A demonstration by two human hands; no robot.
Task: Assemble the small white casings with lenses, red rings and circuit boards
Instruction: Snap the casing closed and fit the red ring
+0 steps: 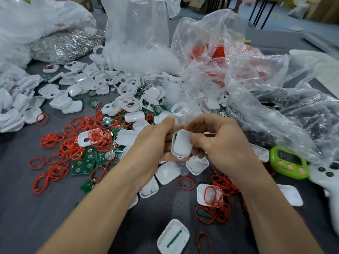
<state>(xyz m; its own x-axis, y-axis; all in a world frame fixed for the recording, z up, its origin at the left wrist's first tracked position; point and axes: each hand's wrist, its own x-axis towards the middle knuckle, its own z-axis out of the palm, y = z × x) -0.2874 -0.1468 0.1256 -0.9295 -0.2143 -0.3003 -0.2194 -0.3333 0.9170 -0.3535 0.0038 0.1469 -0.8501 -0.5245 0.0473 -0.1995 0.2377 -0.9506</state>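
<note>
Above a dark grey table [27,217], the left hand [156,142] and right hand [216,142] both pinch a small white rounded-rectangular plastic casing [182,143] by its edges, centre frame; it looks light, stiff and smooth, likely best gripped at the rim rather than the slippery face

A dark grey counter [27,208] fills most of the view, its matte surface evenly lit by soft, diffuse light that casts no hard shadows. Beyond the counter's far right edge lies a pale blue-grey floor [275,32]. Thin black furniture legs [261,12] stand on that floor, well back from the counter. Brown cardboard boxes [322,11] sit further off, past the legs, and more cardboard [194,0] shows behind the counter's far middle.
</note>
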